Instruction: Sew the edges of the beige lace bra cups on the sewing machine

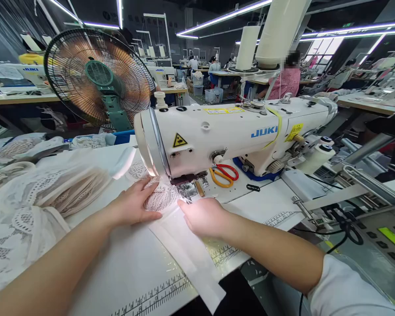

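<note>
My left hand [134,202] lies on a piece of white lace [161,193] with thumb and fingers spread, pressing it to the table left of the needle area. Closed at the edge of that lace, my right hand [206,216] pinches a white fabric strip [187,245]. The strip runs from beneath my fingers toward the front table edge and hangs slightly over it. Just above both hands is the head of a white sewing machine [191,140]. Its needle and presser foot are mostly hidden at the lace.
Red-and-yellow-handled scissors [224,175] lie on the machine bed, near a small black comb-like piece [253,188]. Lace pieces [46,193] are heaped on the left. A large fan [98,79] stands behind, thread cones [248,48] rise above, and people sit at machines farther back.
</note>
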`<state>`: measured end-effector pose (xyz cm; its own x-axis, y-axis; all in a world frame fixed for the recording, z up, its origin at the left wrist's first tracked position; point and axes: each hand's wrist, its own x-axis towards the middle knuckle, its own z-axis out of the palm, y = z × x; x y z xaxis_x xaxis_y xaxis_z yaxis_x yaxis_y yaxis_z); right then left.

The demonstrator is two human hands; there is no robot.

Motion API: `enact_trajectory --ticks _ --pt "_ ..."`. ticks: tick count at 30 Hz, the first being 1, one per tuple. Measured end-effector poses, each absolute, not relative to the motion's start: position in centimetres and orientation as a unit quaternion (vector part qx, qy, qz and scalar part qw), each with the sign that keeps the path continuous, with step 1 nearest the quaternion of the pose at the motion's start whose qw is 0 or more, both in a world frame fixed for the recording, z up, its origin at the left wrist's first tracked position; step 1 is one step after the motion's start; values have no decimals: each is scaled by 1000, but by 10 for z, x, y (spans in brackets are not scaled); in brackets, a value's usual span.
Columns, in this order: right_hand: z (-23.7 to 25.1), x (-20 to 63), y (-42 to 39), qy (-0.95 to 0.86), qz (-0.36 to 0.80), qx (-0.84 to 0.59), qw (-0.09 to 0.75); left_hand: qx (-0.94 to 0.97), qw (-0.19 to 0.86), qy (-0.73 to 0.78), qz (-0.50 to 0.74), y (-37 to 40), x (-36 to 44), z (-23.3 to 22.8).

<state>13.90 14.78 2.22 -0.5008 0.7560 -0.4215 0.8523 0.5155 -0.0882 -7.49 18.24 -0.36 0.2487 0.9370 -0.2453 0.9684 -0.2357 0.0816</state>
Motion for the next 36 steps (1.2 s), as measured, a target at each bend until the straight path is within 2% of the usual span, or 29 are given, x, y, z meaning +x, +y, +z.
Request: enact_trajectory --ticks 14,19,22,28,36 --pt "19 147 139 860 -128 467 163 762 97 635 -82 199 -75 9" --pt "11 180 124 903 -124 409 49 762 38 646 36 175 -63 13" --pt "8 203 114 918 -142 367 45 802 -16 589 100 145 -44 7" --pt "-4 227 98 942 -154 296 28 912 8 374 166 88 0 -21" --pt "-14 222 100 944 -129 302 22 927 41 344 143 73 5 -31"
